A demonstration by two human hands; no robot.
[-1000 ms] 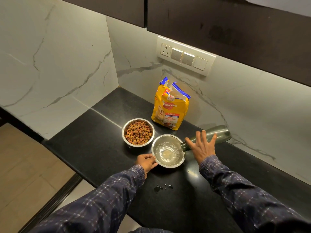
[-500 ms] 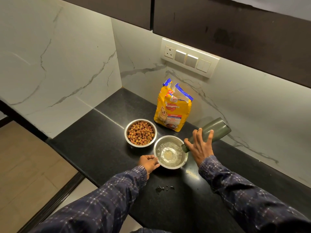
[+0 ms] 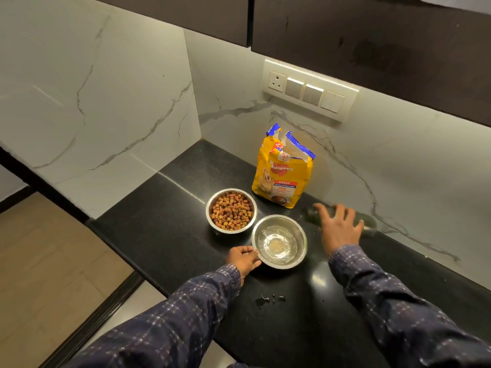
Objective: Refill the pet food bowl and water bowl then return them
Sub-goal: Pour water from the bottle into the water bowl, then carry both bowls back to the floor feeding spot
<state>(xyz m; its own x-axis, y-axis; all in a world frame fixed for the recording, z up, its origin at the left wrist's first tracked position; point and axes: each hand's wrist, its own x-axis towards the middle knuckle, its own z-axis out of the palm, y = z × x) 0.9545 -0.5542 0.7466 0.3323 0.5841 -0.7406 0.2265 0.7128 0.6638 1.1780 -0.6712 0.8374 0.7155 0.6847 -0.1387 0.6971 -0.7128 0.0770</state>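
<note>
Two steel bowls stand on the black counter point(image 3: 159, 229). The far one, the food bowl point(image 3: 231, 210), is full of brown kibble. The near one, the water bowl point(image 3: 279, 241), holds clear water. My left hand point(image 3: 243, 258) grips the water bowl's near-left rim. My right hand point(image 3: 338, 227) holds a dark green bottle point(image 3: 368, 221) to the right of the water bowl, lying nearly level just above or on the counter; its mouth points left, clear of the bowl.
A yellow pet food bag point(image 3: 283, 171) stands open against the marble backsplash behind the bowls. A switch plate point(image 3: 309, 88) is on the wall above it. Small water drops point(image 3: 269, 298) lie on the counter near me. The counter's left edge drops to a tiled floor.
The bottle has swung away from the water bowl and down to the right, from tilted over the rim to nearly flat. My left hand has stayed on the bowl's rim.
</note>
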